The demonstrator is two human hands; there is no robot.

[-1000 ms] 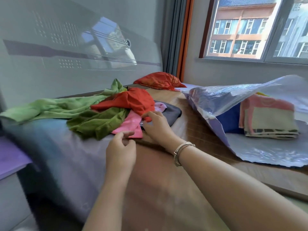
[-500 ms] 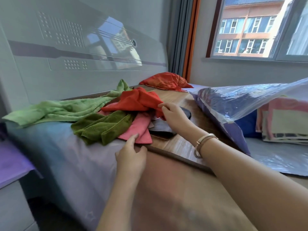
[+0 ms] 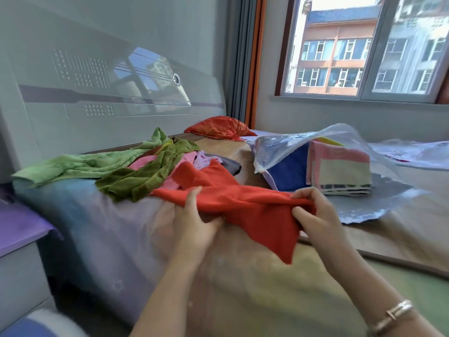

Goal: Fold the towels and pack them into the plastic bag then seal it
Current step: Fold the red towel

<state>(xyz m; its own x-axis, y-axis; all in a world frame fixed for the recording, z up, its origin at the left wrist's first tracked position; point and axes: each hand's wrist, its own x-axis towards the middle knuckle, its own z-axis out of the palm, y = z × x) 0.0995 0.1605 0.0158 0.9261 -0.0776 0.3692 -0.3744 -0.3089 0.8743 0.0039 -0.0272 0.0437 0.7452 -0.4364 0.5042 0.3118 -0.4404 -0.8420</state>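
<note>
Gripping red towel (image 3: 243, 203), both hands (image 3: 196, 222) apparently.

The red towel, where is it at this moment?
In the head view, the red towel is at centre, held between the left hand and right hand, just before the towel pile.

Left hand's (image 3: 194, 220) fingers hidden beneath red towel (image 3: 243, 203); blurred bedsheet (image 3: 109, 229).

Red pillow (image 3: 220, 127) at bed (image 3: 116, 229) head, against grey headboard (image 3: 109, 93). Window (image 3: 364, 47) behind shows brick building. Purple nightstand (image 3: 17, 229) left.
</note>
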